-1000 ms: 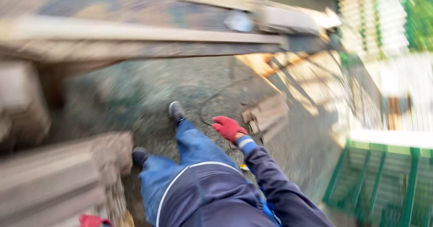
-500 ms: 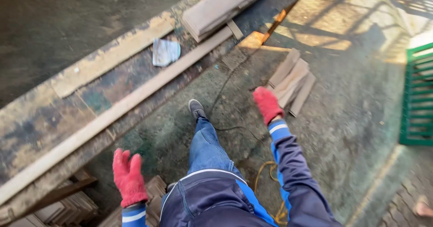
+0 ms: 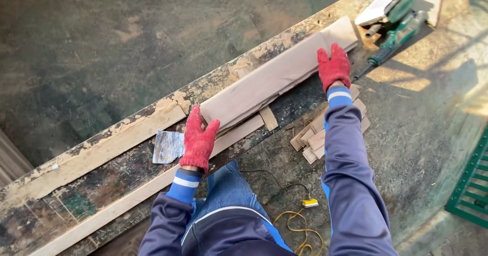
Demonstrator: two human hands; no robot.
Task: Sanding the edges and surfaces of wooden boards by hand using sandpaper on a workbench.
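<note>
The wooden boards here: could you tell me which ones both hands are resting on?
The long pale stack on the workbench, one red-gloved hand at each end; the short offcuts lie untouched on the ground.
</note>
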